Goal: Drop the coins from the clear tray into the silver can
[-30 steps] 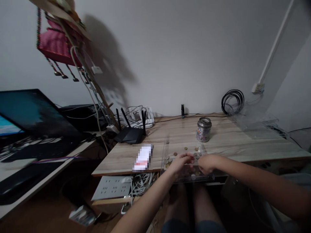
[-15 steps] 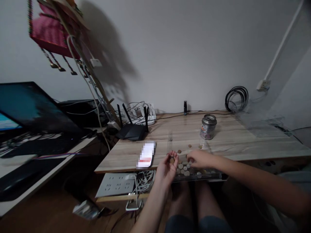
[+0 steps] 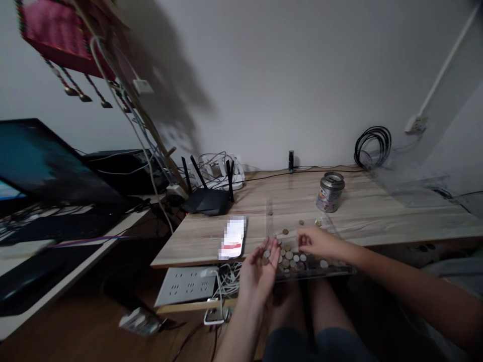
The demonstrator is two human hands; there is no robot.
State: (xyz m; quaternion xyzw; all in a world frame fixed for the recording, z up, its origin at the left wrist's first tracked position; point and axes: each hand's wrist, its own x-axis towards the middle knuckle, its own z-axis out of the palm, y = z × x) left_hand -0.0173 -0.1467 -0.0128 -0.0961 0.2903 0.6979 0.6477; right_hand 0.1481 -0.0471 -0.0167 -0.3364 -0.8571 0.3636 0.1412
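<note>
Round metal coins (image 3: pixel 292 258) in clear tray (image 3: pixel 341 271), under right hand (image 3: pixel 315 242)

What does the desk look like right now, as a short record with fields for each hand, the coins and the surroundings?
left hand: left hand raised palm-up at the desk's near edge, small round coins resting on its fingers
right hand: right hand palm-down over the loose coins, fingers curled; what it pinches cannot be told
coins: scattered silver and brown coins inside a shallow clear plastic tray
desk: pale wood-grain desk
behind tray: small silver metal tin, upright
left of tray: white phone lying flat; black router with antennas further back
</note>
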